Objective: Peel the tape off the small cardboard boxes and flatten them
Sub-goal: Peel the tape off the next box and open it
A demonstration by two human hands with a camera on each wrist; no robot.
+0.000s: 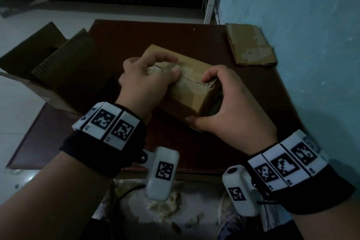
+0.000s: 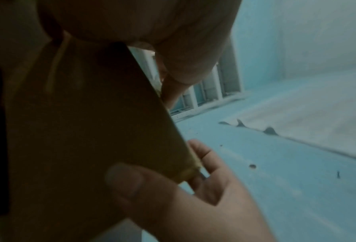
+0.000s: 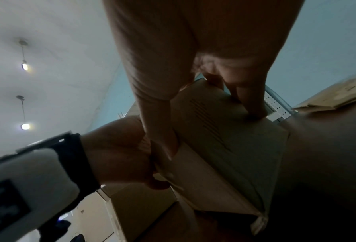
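Note:
A small taped cardboard box (image 1: 187, 91) lies slantwise in the middle of the dark brown table (image 1: 243, 103). My left hand (image 1: 150, 76) rests on its top, fingers curled around a crumpled wad of peeled tape (image 1: 155, 69) still joined to the lid seam. My right hand (image 1: 220, 103) grips the near right end of the box, thumb under the near corner and fingers over the top edge. The left wrist view shows the box side (image 2: 90, 122) with my right thumb (image 2: 127, 183) against it. The right wrist view shows the box end (image 3: 224, 147).
A flattened cardboard box (image 1: 251, 45) lies at the table's far right corner against the teal wall (image 1: 311, 45). A large open carton (image 1: 52, 68) stands at the table's left. Scraps of peeled tape (image 1: 165, 206) lie on the floor below the near edge.

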